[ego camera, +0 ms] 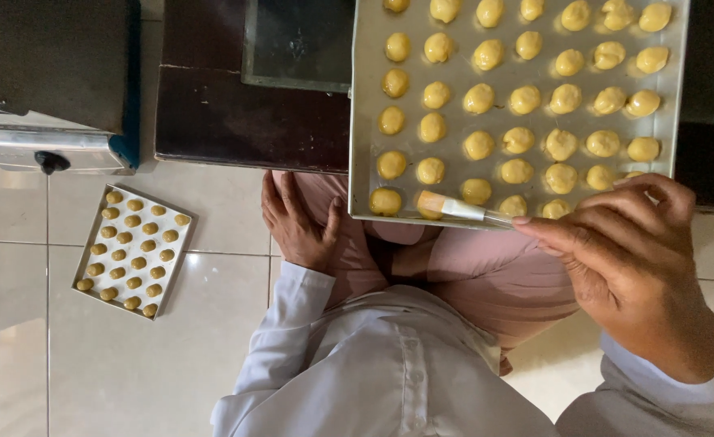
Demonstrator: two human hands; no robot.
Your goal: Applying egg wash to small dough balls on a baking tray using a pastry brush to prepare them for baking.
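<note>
**Two trays of dough balls, one brush at work**

One brush (454, 208) sits pinched in my right hand (628, 259), thumb and fingers closed together on its clear handle. Its pale bristles rest on a dough ball at the near edge of the big tray (362, 121), close to the tray's near left corner. That tray holds rows of round yellow dough balls (479, 145) (shiny on top, most of them), and it lies on a dark low table (235, 121), its near edge jutting out over my knees.

My left hand (296, 222) lies just left of the big tray's near corner, palm down on my pink trouser leg (486, 275), fingers spread flat and holding nothing. My white sleeve (288, 324) runs back from it.

Well to the left of the big tray, a smaller tray (134, 251) of darker dough balls lies tilted on the pale tiled floor (211, 356). Beyond the small tray, farther left of the big tray, stands a metal appliance (49, 150) with a black knob.
</note>
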